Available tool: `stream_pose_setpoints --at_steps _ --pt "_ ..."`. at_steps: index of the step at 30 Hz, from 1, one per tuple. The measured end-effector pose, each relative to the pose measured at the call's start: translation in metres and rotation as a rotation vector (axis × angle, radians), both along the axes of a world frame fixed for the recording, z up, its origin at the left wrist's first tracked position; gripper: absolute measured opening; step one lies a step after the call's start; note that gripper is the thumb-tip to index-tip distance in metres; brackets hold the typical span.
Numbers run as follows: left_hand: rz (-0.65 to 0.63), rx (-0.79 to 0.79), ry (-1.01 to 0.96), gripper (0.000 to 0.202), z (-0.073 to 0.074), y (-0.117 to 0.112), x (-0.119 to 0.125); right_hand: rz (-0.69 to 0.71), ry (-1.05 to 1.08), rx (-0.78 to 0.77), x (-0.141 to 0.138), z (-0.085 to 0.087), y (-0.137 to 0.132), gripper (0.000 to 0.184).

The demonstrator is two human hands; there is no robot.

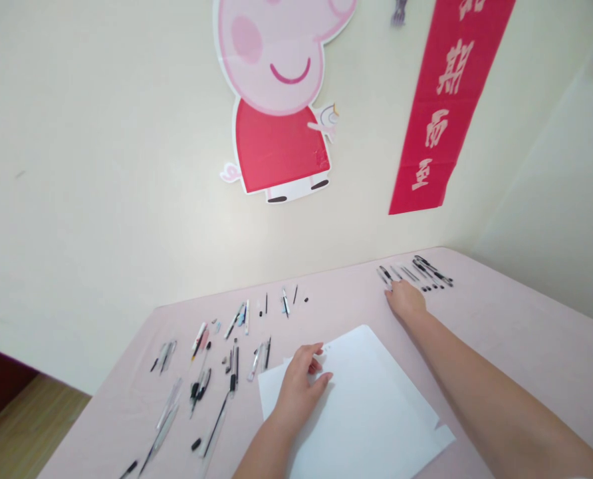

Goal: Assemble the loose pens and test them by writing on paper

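Desk (506, 359): one, pale pink cover, carrying everything the hands are near.
Pig cutout (281, 150): one, red dress, on the wall above the desk.
Red banner (423, 150): one, to the right of the cutout; four pale characters in view, the topmost cut off.
White paper (361, 412): in front of the person; edges poking out suggest more than one sheet, the exact count unclear.
Hands: two. Left hand (301, 379) is over the paper's left part, fingers loosely curled, thumb apart, nothing held. Right hand (406, 299) reaches to the near left end of the far row; whether its fingers grasp a pen I cannot tell.
Row of pens (432, 269): one, at the desk's far right, side by side; at least five, too blurred for a sure count.
Pen parts (233, 382): over a dozen, black, clear and pale, in scattered groups left of the paper.
Lone black caps: at least two, one near the front (195, 444), one at the back (306, 299).
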State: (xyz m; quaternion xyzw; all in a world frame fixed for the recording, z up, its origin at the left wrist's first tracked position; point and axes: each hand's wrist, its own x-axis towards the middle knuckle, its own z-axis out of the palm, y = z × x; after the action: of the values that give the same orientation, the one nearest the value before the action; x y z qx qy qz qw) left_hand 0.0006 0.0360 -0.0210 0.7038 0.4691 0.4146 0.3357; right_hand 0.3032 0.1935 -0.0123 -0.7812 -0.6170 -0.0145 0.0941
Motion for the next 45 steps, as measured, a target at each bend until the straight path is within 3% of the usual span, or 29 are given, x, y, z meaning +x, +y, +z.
stream_pose_setpoints --at_steps 4,15,23,29,35,45 --pt "-0.012 -0.002 0.008 0.046 0.000 0.000 0.000 0.041 -0.100 -0.001 -0.003 -0.002 -0.003 0.031" --pt "-0.004 -0.016 0.027 0.043 0.002 -0.001 0.000 0.047 -0.093 -0.024 -0.003 0.001 0.003 0.034" --pt "0.061 -0.003 0.054 0.029 0.006 -0.002 -0.001 0.051 -0.068 0.055 -0.019 0.018 -0.010 0.033" --pt "0.142 -0.014 0.070 0.024 0.013 -0.002 0.000 0.294 0.037 0.162 -0.067 0.029 -0.018 0.032" --pt "0.136 -0.034 0.079 0.024 0.011 -0.001 0.000 0.560 0.197 0.101 -0.132 0.026 -0.023 0.028" --pt "0.126 -0.059 0.076 0.024 0.008 0.001 0.000 0.693 0.233 -0.001 -0.197 0.018 -0.025 0.027"
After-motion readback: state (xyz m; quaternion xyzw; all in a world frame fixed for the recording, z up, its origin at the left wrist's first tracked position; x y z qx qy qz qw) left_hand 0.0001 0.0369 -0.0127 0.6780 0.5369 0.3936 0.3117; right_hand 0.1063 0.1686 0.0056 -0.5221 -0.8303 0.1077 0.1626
